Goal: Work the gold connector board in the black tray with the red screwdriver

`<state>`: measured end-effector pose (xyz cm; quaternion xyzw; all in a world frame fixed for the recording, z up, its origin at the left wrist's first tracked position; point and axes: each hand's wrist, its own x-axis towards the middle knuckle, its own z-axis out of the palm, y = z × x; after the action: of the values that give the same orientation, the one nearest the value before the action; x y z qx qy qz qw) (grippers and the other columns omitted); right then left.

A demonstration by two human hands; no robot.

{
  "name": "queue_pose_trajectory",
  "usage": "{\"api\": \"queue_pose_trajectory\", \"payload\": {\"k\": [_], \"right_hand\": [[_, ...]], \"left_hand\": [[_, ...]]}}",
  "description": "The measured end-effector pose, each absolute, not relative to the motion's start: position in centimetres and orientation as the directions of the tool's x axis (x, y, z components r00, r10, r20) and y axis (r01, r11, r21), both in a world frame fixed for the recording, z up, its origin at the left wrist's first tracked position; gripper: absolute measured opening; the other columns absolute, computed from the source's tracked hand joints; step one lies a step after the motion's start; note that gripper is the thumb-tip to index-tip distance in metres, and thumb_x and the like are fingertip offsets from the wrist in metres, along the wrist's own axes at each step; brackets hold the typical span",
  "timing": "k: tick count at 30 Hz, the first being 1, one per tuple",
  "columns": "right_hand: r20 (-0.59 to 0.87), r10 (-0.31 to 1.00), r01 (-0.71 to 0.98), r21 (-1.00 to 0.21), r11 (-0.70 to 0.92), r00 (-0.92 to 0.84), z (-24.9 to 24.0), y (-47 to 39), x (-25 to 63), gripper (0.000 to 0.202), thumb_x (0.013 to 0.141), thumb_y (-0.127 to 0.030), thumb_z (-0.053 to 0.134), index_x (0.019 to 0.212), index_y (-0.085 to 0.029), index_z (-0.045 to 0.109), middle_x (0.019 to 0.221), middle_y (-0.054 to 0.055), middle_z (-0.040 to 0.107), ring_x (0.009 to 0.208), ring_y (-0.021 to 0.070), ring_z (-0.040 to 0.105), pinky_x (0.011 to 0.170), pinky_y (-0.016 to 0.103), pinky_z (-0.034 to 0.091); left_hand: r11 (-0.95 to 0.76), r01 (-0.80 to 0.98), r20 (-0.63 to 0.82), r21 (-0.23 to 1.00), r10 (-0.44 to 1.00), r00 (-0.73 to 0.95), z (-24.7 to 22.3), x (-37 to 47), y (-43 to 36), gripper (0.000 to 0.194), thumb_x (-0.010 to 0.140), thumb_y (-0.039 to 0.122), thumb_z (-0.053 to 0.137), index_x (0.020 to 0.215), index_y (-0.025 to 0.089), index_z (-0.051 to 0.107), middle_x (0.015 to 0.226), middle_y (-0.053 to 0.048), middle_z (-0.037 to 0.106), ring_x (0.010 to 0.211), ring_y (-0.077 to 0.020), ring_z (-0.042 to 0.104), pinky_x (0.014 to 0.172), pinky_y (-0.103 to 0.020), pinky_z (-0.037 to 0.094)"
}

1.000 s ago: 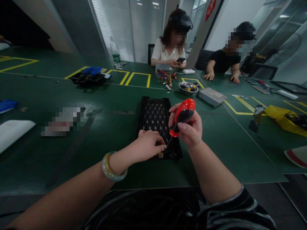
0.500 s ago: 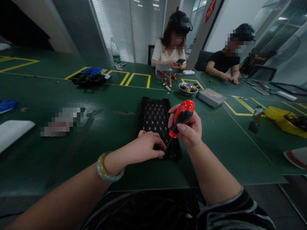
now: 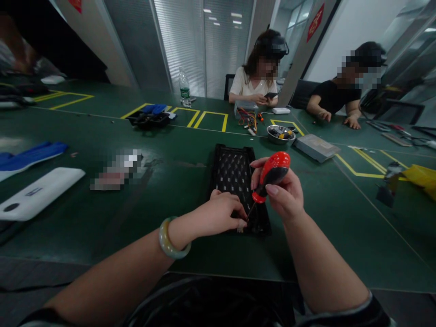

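A red and black screwdriver [image 3: 272, 175] is gripped by its handle in my right hand [image 3: 288, 193], its shaft slanting down to the near end of a black perforated panel [image 3: 233, 172]. The panel lies lengthwise on the green table [image 3: 153, 204]. My left hand [image 3: 223, 212], with a bangle on the wrist, rests on the panel's near left part. Its thumb and fingertips are pressed together beside the screwdriver's tip; what they pinch, if anything, is too small to make out.
Behind the panel are a metal bowl [image 3: 281, 135] with small items, a grey metal box [image 3: 316, 147] and a unit with coloured wires [image 3: 247, 111]. A white case [image 3: 42, 193] and blue glove [image 3: 34, 155] lie left. Two people sit across the table.
The view has turned left, so everything appears further right and more of the white case and blue glove shows. My hands hold nearly the same pose on the panel.
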<state>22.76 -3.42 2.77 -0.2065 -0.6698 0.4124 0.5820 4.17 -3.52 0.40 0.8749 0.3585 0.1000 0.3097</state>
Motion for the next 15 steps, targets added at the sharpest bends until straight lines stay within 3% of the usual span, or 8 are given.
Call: {"api": "queue_pose_trajectory", "payload": {"k": [4, 8, 15], "right_hand": [[0.585, 0.769, -0.209, -0.811, 0.547, -0.257, 2.9, -3.33, 22.5, 0.042, 0.087, -0.041, 0.068, 0.125, -0.027, 0.061, 0.082, 0.001, 0.064, 0.071, 0.015, 0.06, 0.058, 0.03, 0.049], [0.598, 0.761, -0.198, -0.802, 0.564, -0.252, 2.81, -3.38, 22.39, 0.04, 0.089, -0.047, 0.067, 0.123, -0.027, 0.06, 0.083, 0.001, 0.066, 0.07, 0.0139, 0.061, 0.057, 0.027, 0.049], [0.488, 0.806, -0.195, -0.873, 0.447, -0.335, 3.17, -4.03, 22.43, 0.048, 0.098, -0.054, 0.048, 0.133, -0.024, 0.059, 0.084, 0.004, 0.065, 0.064, 0.0137, 0.053, 0.056, 0.03, 0.045]], "left_hand": [[-0.565, 0.566, -0.041, 0.6, 0.685, 0.728, 0.51, 4.17, -3.61, 0.012, 0.086, 0.037, 0.074, 0.088, 0.026, 0.077, 0.102, 0.002, 0.073, 0.107, -0.024, 0.062, 0.095, -0.041, 0.03], [-0.579, 0.55, -0.016, 0.603, 0.68, 0.733, 0.66, 4.17, -3.77, 0.009, 0.085, 0.034, 0.075, 0.088, 0.026, 0.077, 0.103, 0.001, 0.074, 0.109, -0.0243, 0.061, 0.095, -0.041, 0.029], [-0.57, 0.539, -0.015, 0.62, 0.679, 0.734, 0.69, 4.06, -3.89, 0.007, 0.084, 0.032, 0.076, 0.088, 0.026, 0.076, 0.105, 0.003, 0.073, 0.111, -0.0241, 0.061, 0.096, -0.041, 0.028]]}}
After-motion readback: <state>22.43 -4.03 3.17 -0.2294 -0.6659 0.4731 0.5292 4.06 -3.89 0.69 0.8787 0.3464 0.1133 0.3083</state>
